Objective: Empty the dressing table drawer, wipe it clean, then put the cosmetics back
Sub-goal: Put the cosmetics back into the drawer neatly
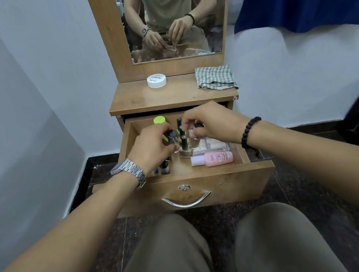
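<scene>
Soft, even indoor light — faint shadows, slight motion blur, wide-angle bending at the edges.

Left hand [151,145] covers small bottles under its fingers; shapes unclear. Right hand [212,123] hides top of clear bottle [195,141]; grip unreadable. Palette [211,147] far of pink bottle [212,159] part hidden, blurred. White jar [156,80] lid print too small. Mirror [170,12] cut at top edge. Drawer [244,155] far end under tabletop.
</scene>
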